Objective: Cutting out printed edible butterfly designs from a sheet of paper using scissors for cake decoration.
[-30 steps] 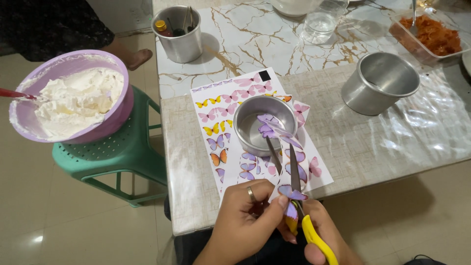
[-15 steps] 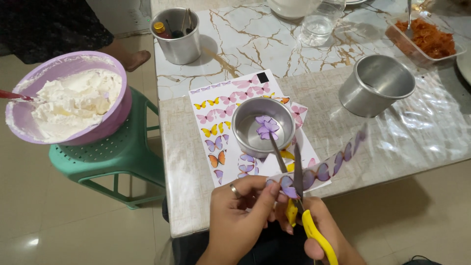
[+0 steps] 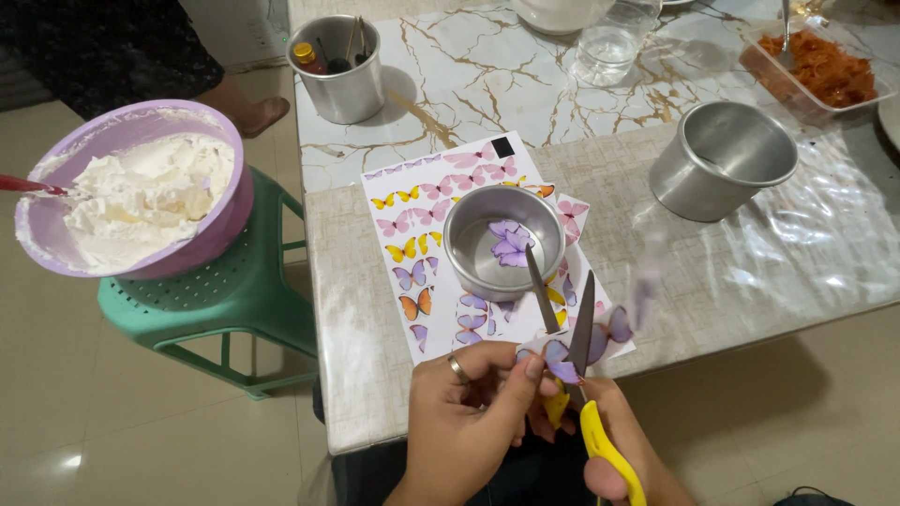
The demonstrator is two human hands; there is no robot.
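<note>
A: Cutting in progress. Right hand (image 3: 614, 450) works the yellow-handled scissors (image 3: 572, 347), fingers closed through the loops, blades spread wide. Left hand (image 3: 469, 412) has its fingers pinched shut on the butterfly strip (image 3: 600, 342), held just above the tabletop (image 3: 375, 281) edge, near the printed sheet (image 3: 422, 234).

B: Hazards?

A: Three. 1) Left fingertips (image 3: 532, 367) sit right beside the blade pivot; closing w/o clearance risks a nick. 2) Strip's free end looks blurred, i.e. unsupported; flex could pull the cut into a printed wing.

B: And 3?

A: Blade tips point at the small round tin (image 3: 502, 239) holding cut purple butterflies (image 3: 511, 244). A push fwd could knock it and scatter them. Cream bowl (image 3: 131, 197) on the green stool (image 3: 216, 300) stands well apart, so low risk.
</note>
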